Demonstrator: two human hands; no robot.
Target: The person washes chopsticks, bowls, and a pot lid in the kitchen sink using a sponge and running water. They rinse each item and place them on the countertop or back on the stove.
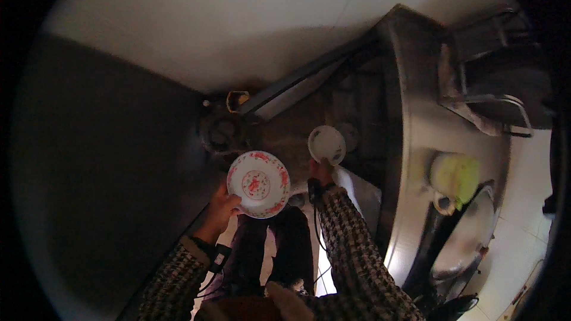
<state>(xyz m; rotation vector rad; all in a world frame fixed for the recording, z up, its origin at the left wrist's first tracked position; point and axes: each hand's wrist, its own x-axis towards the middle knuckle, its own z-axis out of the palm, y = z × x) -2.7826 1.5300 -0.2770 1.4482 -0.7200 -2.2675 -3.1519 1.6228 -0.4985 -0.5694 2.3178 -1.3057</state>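
Observation:
My left hand [221,208] grips the lower left rim of a white plate [258,185] with a red floral pattern around its edge and in its centre. The thumb lies over the plate's rim. To the right and farther forward, my right hand [322,170] holds a smaller white bowl or dish [327,144] by its near edge. Dark marks show near the rim of that dish. The two pieces of dishware are apart, both held above a dim, cluttered area low down in front of my legs.
On the right runs a metal counter [417,138] bearing a cup with a yellow-green cloth or sponge [459,176], a metal rack [499,98] and a large pan or basin [466,236]. A dark panel stands at the left. A diagonal dark bar [308,73] lies ahead.

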